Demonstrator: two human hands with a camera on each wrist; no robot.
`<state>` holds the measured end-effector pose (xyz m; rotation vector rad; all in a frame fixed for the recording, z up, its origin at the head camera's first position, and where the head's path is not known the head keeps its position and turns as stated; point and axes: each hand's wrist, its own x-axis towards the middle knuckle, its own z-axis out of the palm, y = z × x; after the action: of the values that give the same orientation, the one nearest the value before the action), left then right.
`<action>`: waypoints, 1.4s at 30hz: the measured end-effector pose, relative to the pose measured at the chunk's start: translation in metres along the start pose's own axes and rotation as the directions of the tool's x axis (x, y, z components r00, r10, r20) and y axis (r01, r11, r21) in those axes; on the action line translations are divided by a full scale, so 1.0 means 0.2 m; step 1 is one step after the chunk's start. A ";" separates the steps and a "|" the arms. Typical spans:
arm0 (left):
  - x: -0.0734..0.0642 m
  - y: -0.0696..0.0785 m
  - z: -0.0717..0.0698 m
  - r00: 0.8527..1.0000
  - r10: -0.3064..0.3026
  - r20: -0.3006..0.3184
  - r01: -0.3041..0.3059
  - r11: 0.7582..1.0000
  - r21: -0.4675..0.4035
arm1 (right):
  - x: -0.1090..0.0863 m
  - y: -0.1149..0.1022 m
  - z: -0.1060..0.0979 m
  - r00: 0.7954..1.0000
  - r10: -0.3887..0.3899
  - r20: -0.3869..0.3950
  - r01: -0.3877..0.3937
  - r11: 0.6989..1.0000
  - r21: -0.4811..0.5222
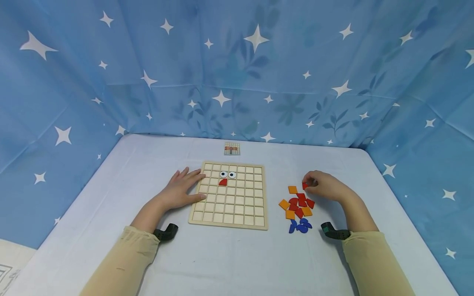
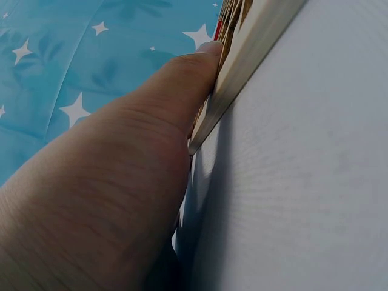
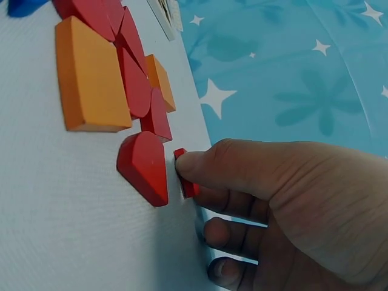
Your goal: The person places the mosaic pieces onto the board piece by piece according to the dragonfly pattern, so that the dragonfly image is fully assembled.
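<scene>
On the white table lies a wooden grid board (image 1: pixel 233 201) with two round eye pieces (image 1: pixel 227 174) and one red quarter-round piece (image 1: pixel 223 182) set in its upper cells. My left hand (image 1: pixel 181 191) rests at the board's left edge, fingers spread and straight, the thumb lying over the rim. To the right of the board, my right hand (image 1: pixel 326 186) pinches a small red block (image 3: pixel 185 176) between thumb and finger, at the far side of a loose pile. Red rounded pieces (image 3: pixel 144 167) and orange squares (image 3: pixel 94 76) of that pile lie close by.
Several blue pieces (image 1: pixel 301 226) lie at the near end of the pile. Behind the board is a small picture card (image 1: pixel 232 149) with a grid pattern. A blue curtain with white stars (image 1: pixel 237 74) hangs around the table's far edge and sides.
</scene>
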<state>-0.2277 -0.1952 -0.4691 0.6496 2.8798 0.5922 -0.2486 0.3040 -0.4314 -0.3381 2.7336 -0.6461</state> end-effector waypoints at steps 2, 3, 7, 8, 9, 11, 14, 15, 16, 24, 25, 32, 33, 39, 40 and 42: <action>0.00 0.00 0.00 1.000 -0.002 0.001 0.002 1.000 0.001 | 0.00 0.00 0.00 1.000 -0.004 -0.005 0.004 1.000 0.001; 0.00 0.00 0.00 1.000 -0.002 0.000 0.002 1.000 0.001 | 0.00 -0.01 0.00 1.000 -0.008 -0.008 0.008 1.000 0.003; 0.00 -0.01 0.00 1.000 0.006 -0.011 -0.006 1.000 -0.004 | 0.00 -0.04 0.00 0.999 -0.024 -0.027 0.024 1.000 0.003; 0.00 -0.01 0.00 1.000 0.004 -0.010 -0.004 1.000 -0.007 | 0.00 -0.05 0.00 0.999 -0.029 -0.032 0.029 1.000 0.005; -0.01 -0.01 0.00 1.000 0.004 -0.010 -0.005 1.000 -0.010 | 0.00 -0.06 -0.01 0.999 -0.034 -0.034 0.034 0.999 0.005; -0.01 -0.01 0.01 1.000 0.000 -0.004 0.000 1.000 -0.010 | 0.00 -0.10 -0.01 0.998 -0.043 -0.037 0.043 0.999 0.001; -0.01 -0.01 0.01 1.000 -0.004 0.002 0.004 1.000 -0.012 | 0.00 -0.16 -0.02 0.998 -0.057 -0.034 0.057 0.998 -0.009; -0.01 -0.01 0.01 1.000 -0.004 0.001 0.004 1.000 -0.012 | 0.01 -0.18 -0.02 0.997 -0.065 -0.034 0.065 0.998 -0.016; -0.01 -0.01 0.01 1.000 -0.005 0.000 0.005 1.000 -0.013 | 0.01 -0.20 -0.02 0.997 -0.072 -0.035 0.072 0.997 -0.023; -0.01 -0.02 0.02 1.000 -0.003 -0.003 0.003 1.000 -0.019 | 0.09 -0.42 0.02 0.991 -0.135 -0.019 0.135 0.991 -0.014; -0.01 -0.02 0.02 1.000 -0.002 -0.005 0.002 1.000 -0.016 | 0.10 -0.46 0.03 0.989 -0.149 -0.016 0.149 0.989 -0.014; 0.00 0.00 0.01 1.000 0.004 -0.010 -0.004 1.000 -0.024 | 0.21 -0.66 0.12 0.976 -0.218 0.026 0.217 0.976 0.021; 0.00 0.00 0.01 1.000 0.004 -0.009 -0.004 1.000 -0.025 | 0.23 -0.69 0.14 0.974 -0.224 0.030 0.223 0.974 0.029; 0.00 0.00 0.00 1.000 0.003 -0.005 -0.003 1.000 -0.019 | 0.33 -0.78 0.24 0.965 -0.259 0.031 0.257 0.965 0.054; 0.00 0.00 0.00 1.000 0.003 -0.005 -0.003 1.000 -0.019 | 0.34 -0.79 0.26 0.964 -0.264 0.032 0.262 0.963 0.058; 0.00 0.00 0.00 1.000 0.004 -0.007 -0.004 1.000 -0.020 | 0.35 -0.82 0.29 0.961 -0.274 0.034 0.271 0.960 0.065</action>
<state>-0.2270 -0.1948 -0.4694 0.6522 2.8760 0.6236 -0.2683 0.1181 -0.4216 -0.7151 2.6433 -0.7785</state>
